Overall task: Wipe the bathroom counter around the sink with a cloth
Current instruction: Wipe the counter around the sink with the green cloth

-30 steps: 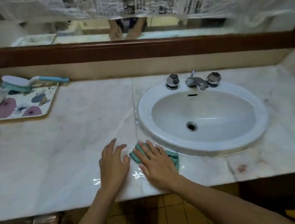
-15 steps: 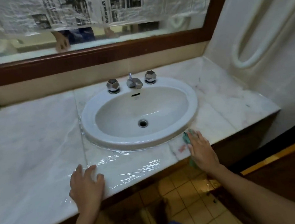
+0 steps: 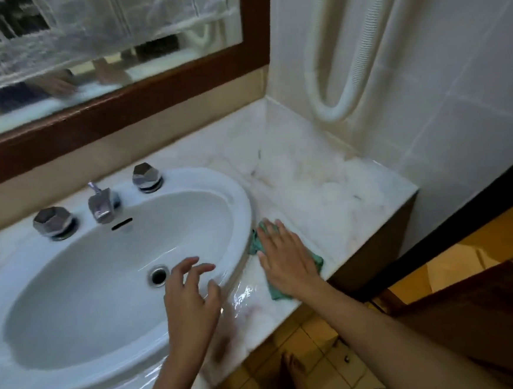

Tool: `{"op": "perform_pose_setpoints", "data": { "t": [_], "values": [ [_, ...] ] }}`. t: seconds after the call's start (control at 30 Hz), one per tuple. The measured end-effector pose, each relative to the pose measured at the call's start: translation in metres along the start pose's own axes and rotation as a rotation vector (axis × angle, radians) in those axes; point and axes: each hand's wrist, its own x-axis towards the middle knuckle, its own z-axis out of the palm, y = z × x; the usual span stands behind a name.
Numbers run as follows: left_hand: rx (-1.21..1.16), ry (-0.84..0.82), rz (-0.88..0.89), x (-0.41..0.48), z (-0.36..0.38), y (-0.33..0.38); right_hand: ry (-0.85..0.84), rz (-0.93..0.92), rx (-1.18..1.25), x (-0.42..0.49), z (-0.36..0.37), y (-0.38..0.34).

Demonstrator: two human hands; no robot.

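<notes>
A white oval sink (image 3: 237, 202) is set into the pale marble counter (image 3: 325, 189). My right hand (image 3: 285, 259) lies flat on a green cloth (image 3: 315, 261), pressing it onto the counter right beside the sink's right rim. The cloth shows only at its edges around my palm. My left hand (image 3: 189, 294) hovers over the sink's front right rim, fingers spread and curled, holding nothing. The counter strip in front of the sink glistens wet.
A chrome faucet (image 3: 101, 203) with two faceted knobs (image 3: 54, 222) (image 3: 146, 174) stands behind the basin. A wood-framed mirror (image 3: 119, 107) runs along the back. White tiled wall with a looped hose (image 3: 331, 108) closes the right side. The counter's right end (image 3: 411, 188) drops to yellow floor tiles.
My right hand slid the cloth along the front of the sink to its right side. My left hand lifted off the counter and came over the sink rim. My view swung right.
</notes>
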Motion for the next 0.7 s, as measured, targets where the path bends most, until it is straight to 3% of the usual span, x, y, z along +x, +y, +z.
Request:
{"op": "perform_pose_setpoints", "data": {
  "t": [0.2,0.33,0.4,0.5,0.7],
  "values": [
    [0.222,-0.157,0.018,0.068,0.068,0.03,0.05,0.006,-0.031,0.086,-0.023,0.047],
    [0.264,-0.234,-0.019,0.094,0.087,0.033,0.186,0.34,0.01,0.079,-0.028,0.086],
    [0.202,-0.253,-0.054,0.098,0.091,0.035,0.238,0.396,-0.004,0.06,-0.027,0.095],
    [0.09,-0.249,-0.135,0.097,0.093,0.037,0.231,0.345,-0.029,0.051,-0.02,0.087],
    [0.165,-0.19,-0.161,0.101,0.097,0.041,0.046,-0.007,-0.004,0.108,-0.015,0.031]
  ]
}}
